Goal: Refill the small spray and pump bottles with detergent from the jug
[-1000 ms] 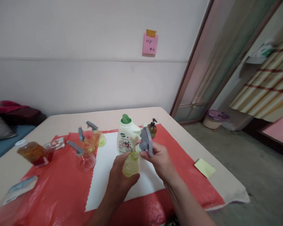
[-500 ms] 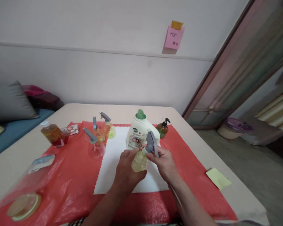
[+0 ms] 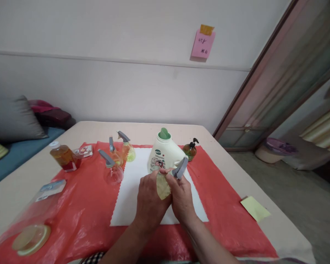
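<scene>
Between my two hands is a spray bottle [image 3: 163, 187] with a pale yellow body, tilted so its grey trigger head [image 3: 180, 168] leans right. My left hand [image 3: 150, 198] wraps round the left side of the body. Closed about the neck, just under the trigger head, is my right hand [image 3: 183, 198]; its fingers partly hide the neck. The bottle is held above a white sheet [image 3: 128, 205]. Right behind it stands a cream detergent jug [image 3: 165, 152] with a green inner spout, its lower part hidden by my hands.
Several spray bottles with grey heads, including a clear one [image 3: 115, 174], stand left on the red plastic cover [image 3: 85, 205]. An amber liquid bottle [image 3: 64, 157] and a round lidded container [image 3: 31, 239] are farther left. A brown pump bottle [image 3: 189, 151] stands behind right; a yellow note [image 3: 255, 208] lies right.
My right hand has shifted its grip from the trigger head down round the neck and closed in. The spray bottle leans more to the right, and its head is lower.
</scene>
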